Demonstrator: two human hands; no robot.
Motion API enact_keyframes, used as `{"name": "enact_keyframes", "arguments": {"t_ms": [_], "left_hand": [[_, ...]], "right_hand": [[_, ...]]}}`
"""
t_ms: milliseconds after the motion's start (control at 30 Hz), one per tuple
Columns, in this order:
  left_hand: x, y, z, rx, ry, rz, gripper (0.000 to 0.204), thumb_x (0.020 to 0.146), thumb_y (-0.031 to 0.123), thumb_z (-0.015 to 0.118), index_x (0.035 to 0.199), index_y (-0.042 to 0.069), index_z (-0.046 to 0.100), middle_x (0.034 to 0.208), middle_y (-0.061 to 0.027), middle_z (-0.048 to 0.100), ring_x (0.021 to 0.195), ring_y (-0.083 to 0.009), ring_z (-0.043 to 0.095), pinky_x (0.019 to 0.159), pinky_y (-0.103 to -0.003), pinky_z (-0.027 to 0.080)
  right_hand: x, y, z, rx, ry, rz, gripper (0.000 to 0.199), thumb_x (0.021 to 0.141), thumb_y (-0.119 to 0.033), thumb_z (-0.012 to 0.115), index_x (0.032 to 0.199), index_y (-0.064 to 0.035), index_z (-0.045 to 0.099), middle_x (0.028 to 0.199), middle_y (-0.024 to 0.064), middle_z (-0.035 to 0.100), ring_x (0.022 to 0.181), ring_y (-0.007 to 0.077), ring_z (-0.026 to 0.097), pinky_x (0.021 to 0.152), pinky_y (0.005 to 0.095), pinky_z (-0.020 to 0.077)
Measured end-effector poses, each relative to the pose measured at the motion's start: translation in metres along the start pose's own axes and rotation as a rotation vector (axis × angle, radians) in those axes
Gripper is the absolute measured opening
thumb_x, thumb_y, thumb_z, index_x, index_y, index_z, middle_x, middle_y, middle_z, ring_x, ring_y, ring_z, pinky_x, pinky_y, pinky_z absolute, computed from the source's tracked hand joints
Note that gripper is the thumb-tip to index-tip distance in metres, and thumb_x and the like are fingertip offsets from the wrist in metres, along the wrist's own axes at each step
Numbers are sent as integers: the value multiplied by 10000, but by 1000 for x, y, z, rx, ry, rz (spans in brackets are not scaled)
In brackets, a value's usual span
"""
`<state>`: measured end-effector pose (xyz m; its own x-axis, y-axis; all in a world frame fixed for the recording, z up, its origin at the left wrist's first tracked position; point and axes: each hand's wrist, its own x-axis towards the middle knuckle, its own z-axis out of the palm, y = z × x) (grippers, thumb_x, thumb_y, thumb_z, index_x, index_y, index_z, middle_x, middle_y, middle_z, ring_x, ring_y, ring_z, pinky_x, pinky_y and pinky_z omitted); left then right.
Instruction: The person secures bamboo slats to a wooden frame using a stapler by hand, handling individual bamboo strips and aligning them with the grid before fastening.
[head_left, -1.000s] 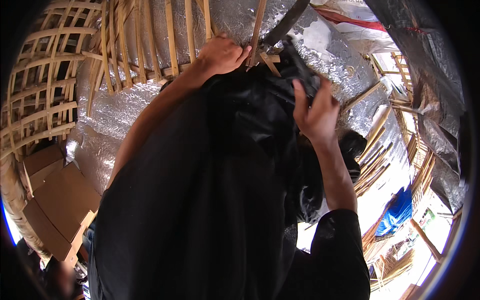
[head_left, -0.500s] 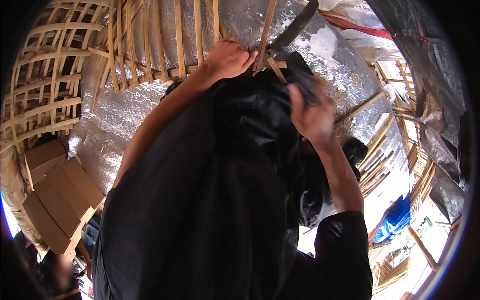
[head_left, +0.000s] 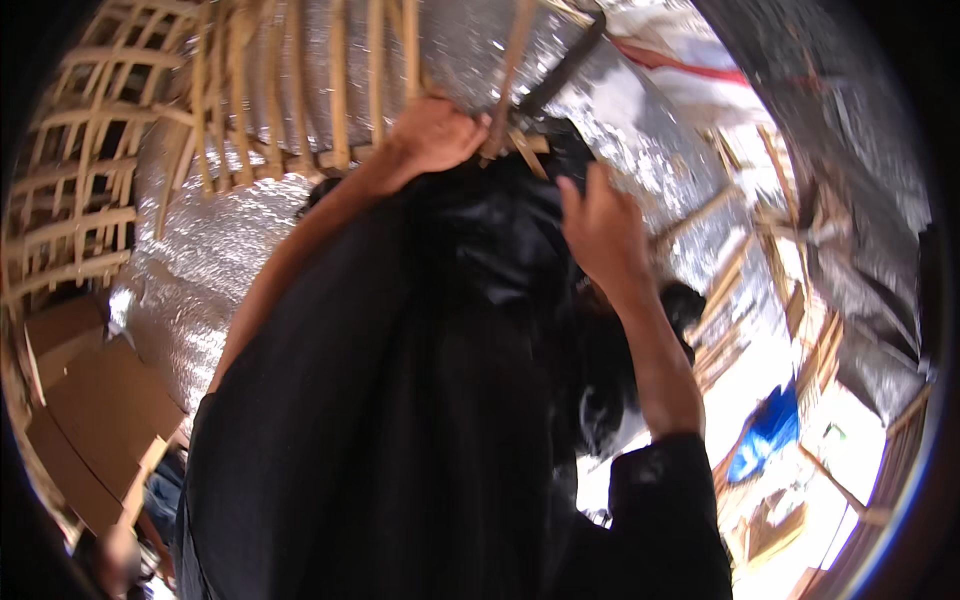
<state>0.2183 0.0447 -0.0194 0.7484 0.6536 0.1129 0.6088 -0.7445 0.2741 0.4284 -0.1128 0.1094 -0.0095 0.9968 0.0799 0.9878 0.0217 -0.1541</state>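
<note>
A curved lattice of pale bamboo slats over crinkled silver foil sheeting fills the upper frame, arching from nine o'clock round to one o'clock. Below it a large black plastic sheet hangs in loose folds from the frame's centre down to six o'clock, covering most of my view. I work with both arms raised.

My left hand sits at about twelve o'clock, closed in a fist around the top edge of the black plastic sheet where it meets an upright bamboo strut; whether the fingers also pinch the strut I cannot tell. My right hand is at about one o'clock, just below and beside the left, fingers half curled and pressing into the bunched top of the sheet, gripping nothing firmly that I can see.

The sheet's long axis runs top to bottom, from the strut toward me. Its gathered top lies between my two hands, and the left hand is the nearer to the strut. A dark strap angles away toward one o'clock. Stacked brown cardboard lies at eight o'clock, a blue cloth at four o'clock.
</note>
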Motion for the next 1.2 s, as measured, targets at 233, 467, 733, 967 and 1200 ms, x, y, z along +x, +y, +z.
{"name": "enact_keyframes", "arguments": {"t_ms": [233,467,733,967,1200], "left_hand": [[19,-6,-83,-44,-26,-62,635,1092,390,460,622,19,672,689,-180,691,757,-416,687,815,-499,577],[-90,-72,-24,5,209,22,590,1067,346,528,574,41,639,581,-156,621,635,-373,665,749,-470,559],[-119,-86,12,8,147,3,586,1082,339,503,604,37,657,648,-144,655,738,-366,670,836,-446,543],[-77,-65,7,3,-11,-66,590,1085,371,486,635,45,685,714,-158,700,822,-367,701,890,-467,540],[-64,-66,32,20,46,-22,637,1092,407,454,606,68,686,665,-147,685,734,-340,706,892,-449,565]], "right_hand": [[49,-12,-50,9,-200,31,320,1009,-286,690,1070,3,566,730,267,684,681,483,699,584,518,566],[14,-127,-37,500,279,-250,307,919,-129,756,1134,15,589,887,218,701,738,445,709,630,497,566],[-14,-105,41,320,93,-448,478,765,-96,780,1206,-41,605,884,145,667,736,356,688,660,443,562],[8,-29,77,-71,-295,-99,343,906,-148,748,1193,-13,618,822,178,701,688,420,701,626,491,574],[3,-30,60,536,298,-641,348,872,-172,735,1166,-30,614,864,173,705,714,427,703,629,472,567]]}}
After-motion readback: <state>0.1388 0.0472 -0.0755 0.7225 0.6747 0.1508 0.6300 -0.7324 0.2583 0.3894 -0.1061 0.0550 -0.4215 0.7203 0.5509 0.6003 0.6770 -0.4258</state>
